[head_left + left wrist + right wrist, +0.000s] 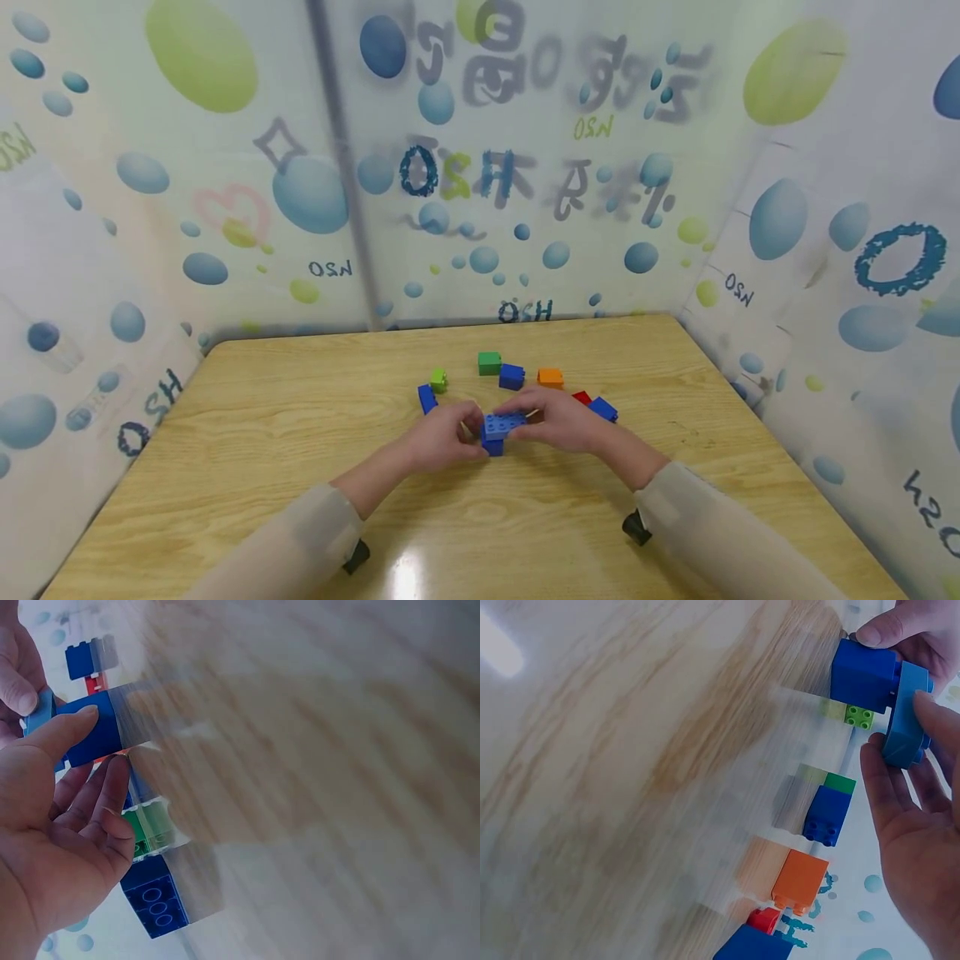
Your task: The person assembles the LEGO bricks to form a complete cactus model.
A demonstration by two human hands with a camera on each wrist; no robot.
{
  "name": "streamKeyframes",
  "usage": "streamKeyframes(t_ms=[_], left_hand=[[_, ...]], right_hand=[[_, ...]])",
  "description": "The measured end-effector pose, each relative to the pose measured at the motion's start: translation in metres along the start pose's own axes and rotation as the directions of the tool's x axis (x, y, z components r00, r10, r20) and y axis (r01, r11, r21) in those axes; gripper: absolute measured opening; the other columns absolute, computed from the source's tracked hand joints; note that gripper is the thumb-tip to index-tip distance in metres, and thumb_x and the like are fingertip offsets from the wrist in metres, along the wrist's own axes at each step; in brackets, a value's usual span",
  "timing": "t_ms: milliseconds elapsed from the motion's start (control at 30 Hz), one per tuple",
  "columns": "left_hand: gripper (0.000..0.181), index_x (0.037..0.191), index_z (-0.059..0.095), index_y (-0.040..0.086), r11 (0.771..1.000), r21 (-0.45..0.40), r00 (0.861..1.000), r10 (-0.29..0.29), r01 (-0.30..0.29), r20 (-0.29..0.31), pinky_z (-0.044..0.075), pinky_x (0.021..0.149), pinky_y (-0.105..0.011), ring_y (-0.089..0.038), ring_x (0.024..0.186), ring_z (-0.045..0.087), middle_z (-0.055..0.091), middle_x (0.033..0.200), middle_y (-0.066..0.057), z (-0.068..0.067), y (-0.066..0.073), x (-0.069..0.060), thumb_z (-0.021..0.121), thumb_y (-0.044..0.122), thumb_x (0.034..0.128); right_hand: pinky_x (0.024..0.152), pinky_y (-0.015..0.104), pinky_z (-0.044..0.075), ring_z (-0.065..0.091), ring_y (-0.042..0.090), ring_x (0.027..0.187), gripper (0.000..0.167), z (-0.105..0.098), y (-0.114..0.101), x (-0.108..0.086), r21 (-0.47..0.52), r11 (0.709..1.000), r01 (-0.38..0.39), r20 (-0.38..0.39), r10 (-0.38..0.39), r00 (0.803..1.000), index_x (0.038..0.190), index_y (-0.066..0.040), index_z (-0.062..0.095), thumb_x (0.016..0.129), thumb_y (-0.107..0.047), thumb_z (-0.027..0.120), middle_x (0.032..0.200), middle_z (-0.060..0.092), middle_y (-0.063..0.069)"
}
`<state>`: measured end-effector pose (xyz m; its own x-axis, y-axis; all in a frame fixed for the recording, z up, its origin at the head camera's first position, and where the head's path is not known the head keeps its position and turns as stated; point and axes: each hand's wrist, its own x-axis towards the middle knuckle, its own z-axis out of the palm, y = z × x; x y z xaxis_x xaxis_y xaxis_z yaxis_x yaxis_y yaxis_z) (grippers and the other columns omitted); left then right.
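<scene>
At the left of the group on the wooden table (277, 433), a blue brick (427, 400) lies on its side, the tubes of its underside showing in the left wrist view. Just beside it is a lime brick (438, 381). Next comes the left hand (442, 435), thumb and fingers pinching a dark blue brick (492, 447) near the middle of the table. A pale blue brick (502, 427) sits across its studs, sticking out to the right; whether it is fully pressed down, I cannot tell. Behind them, a green brick (489, 363) stands beside a second blue brick (512, 377), then an orange brick (550, 377). The right hand (561, 419) grips the pale blue brick between thumb and fingers. Beyond it lie a red brick (582, 398) and a third blue brick (603, 409).
</scene>
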<state>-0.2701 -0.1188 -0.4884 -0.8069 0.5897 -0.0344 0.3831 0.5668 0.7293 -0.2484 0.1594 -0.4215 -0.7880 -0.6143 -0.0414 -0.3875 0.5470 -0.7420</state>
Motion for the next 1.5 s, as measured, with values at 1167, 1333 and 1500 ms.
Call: streamKeyframes(t_ms=[1167,1333,1500], left_hand=[[0.019,0.122,0.078,0.023,0.983,-0.175,0.992,-0.079,0.061,-0.095,0.066,0.092,-0.035,-0.016,0.111,0.074,0.077,0.122,0.005,-0.018,0.056,-0.030,0.078,0.029,0.1050],[0.017,0.119,0.078,0.020,0.983,-0.174,0.993,-0.072,0.055,-0.093,0.066,0.092,-0.034,-0.016,0.110,0.076,0.078,0.121,0.003,-0.018,0.055,-0.029,0.078,0.028,0.1044],[0.017,0.118,0.078,0.020,0.983,-0.171,0.993,-0.079,0.063,-0.087,0.067,0.093,-0.034,-0.017,0.111,0.076,0.078,0.121,0.003,-0.018,0.054,-0.028,0.079,0.027,0.1037]], right_hand=[[0.100,0.035,0.064,0.070,0.013,0.110,0.032,0.005,-0.001,0.004,0.022,0.999,-0.047,-0.007,0.047,0.999,0.133,-0.018,0.076,0.101,-0.017,0.081,0.124,0.075,-0.003],[0.096,0.032,0.065,0.070,0.013,0.107,0.029,0.006,-0.001,0.003,0.013,1.000,-0.028,-0.021,0.028,0.999,0.129,-0.017,0.077,0.100,-0.015,0.082,0.121,0.075,-0.002],[0.096,0.032,0.065,0.070,0.013,0.106,0.028,0.007,-0.001,0.003,0.017,0.999,-0.040,-0.027,0.041,0.999,0.127,-0.017,0.079,0.099,-0.014,0.083,0.121,0.074,-0.002]])
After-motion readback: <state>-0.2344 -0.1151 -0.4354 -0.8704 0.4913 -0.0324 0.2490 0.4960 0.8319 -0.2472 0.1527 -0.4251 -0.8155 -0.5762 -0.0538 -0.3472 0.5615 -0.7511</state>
